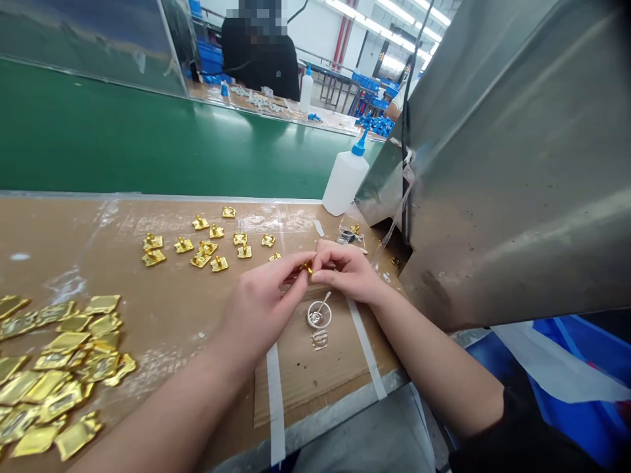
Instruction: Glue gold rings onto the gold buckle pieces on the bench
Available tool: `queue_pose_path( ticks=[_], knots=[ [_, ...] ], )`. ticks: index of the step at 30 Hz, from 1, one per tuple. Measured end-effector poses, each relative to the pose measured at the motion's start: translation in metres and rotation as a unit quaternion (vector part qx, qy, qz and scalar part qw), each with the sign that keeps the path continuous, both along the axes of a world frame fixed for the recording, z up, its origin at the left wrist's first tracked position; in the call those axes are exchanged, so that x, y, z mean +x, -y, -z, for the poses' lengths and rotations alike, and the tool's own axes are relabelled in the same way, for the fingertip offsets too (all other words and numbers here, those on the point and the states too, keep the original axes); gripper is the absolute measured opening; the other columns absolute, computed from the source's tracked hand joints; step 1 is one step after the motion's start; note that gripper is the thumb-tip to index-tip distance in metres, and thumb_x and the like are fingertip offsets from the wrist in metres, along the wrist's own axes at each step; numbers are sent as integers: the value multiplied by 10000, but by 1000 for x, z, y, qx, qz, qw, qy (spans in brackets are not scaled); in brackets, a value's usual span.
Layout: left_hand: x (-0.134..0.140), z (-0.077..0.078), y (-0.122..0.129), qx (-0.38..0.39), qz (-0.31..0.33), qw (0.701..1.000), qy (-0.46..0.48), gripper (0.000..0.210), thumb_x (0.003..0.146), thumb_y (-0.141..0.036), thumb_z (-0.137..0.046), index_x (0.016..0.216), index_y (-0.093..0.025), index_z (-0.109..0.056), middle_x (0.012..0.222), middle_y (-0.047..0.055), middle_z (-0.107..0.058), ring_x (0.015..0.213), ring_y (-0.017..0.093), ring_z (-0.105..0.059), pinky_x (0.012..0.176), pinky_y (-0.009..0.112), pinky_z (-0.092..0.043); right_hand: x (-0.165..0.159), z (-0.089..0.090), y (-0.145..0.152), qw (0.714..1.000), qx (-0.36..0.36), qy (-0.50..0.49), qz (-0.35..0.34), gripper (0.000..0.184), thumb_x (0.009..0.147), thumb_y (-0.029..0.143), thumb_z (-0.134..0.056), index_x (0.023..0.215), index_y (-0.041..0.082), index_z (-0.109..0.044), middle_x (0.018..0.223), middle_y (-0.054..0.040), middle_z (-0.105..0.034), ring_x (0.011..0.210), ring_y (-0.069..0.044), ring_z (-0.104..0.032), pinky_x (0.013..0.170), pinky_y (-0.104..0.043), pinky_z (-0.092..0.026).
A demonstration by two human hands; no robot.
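Note:
My left hand (269, 295) and my right hand (345, 268) meet over the workbench, fingertips pinched together on a small gold-coloured metal piece (307, 267). Most of that piece is hidden by the fingers. Just below them stands a small round cup (319, 315) with a cotton swab (324, 302) leaning in it. A clear, shiny patch (319, 339) lies on the cardboard in front of the cup. Farther back on the left, several gold pieces with upright posts (201, 253) are spread out. Flat gold plates (64, 368) lie heaped at the near left.
A white squeeze bottle (345, 180) with a blue cap stands at the bench's back edge. Beyond runs a green conveyor belt (148, 141). A large metal housing (503, 164) walls off the right side. Across the belt sits a person (261, 59) in black.

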State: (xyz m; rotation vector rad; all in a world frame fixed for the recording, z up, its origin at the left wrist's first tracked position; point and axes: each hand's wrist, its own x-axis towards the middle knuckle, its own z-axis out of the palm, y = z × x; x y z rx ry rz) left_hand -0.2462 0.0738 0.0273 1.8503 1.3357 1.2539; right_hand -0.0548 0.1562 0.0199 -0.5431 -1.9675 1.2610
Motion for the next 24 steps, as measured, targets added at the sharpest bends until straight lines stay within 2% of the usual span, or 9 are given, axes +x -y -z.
queue_pose_path(
  ticks=[4,7,9,11,14,20,24],
  knots=[
    [0,-4,4,-8,-9,999,36,228,1010,-305,-617,1208,-303,-731,1164,-8,-780,974,187,-736,886,314,-567,-3,-1,4,996,53,-50,50,273,811,375,-868,891,204,-670,813,24,-531,711,-124,-462,679,-279,-401],
    [2,-8,8,-35,-37,995,91,224,991,-331,-648,1201,-309,-722,1157,-2,-778,1002,202,-743,943,346,-577,-4,-2,7,991,74,-91,61,451,735,330,-928,1068,213,-647,1026,-26,-618,827,-139,-553,728,-287,-470],
    [4,-11,10,-45,-57,991,116,232,982,-338,-657,1203,-293,-713,1194,18,-766,1060,224,-737,1001,386,-571,-4,-3,9,992,71,-90,53,485,769,321,-902,1166,209,-647,1187,-74,-658,949,-161,-629,816,-314,-536],
    [6,-11,11,-42,-62,990,120,238,975,-346,-665,1198,-270,-704,1227,42,-754,1101,243,-729,1033,419,-567,-4,-5,12,994,66,-81,40,436,831,312,-851,1207,197,-664,1249,-97,-692,1041,-177,-676,914,-350,-574],
    [6,-8,11,-31,-43,993,103,238,985,-351,-656,1198,-250,-689,1276,67,-733,1130,255,-723,1044,436,-571,-4,-6,14,993,92,-75,24,376,859,296,-825,1197,180,-708,1184,-87,-752,1038,-173,-713,957,-357,-597],
    [4,-3,13,-17,-32,995,89,209,1008,-294,-632,1211,-252,-657,1254,67,-731,1130,245,-721,1036,439,-584,-4,-4,17,981,159,-105,32,368,894,280,-793,1224,133,-722,1115,-108,-785,943,-153,-743,898,-315,-624],
    [5,-5,15,-3,-32,997,65,204,1008,-265,-619,1210,-261,-647,1247,56,-730,1131,253,-722,1034,445,-589,-4,-8,21,984,148,-92,36,330,893,260,-785,1201,151,-738,1130,-100,-789,951,-151,-750,917,-316,-621]
  ],
)
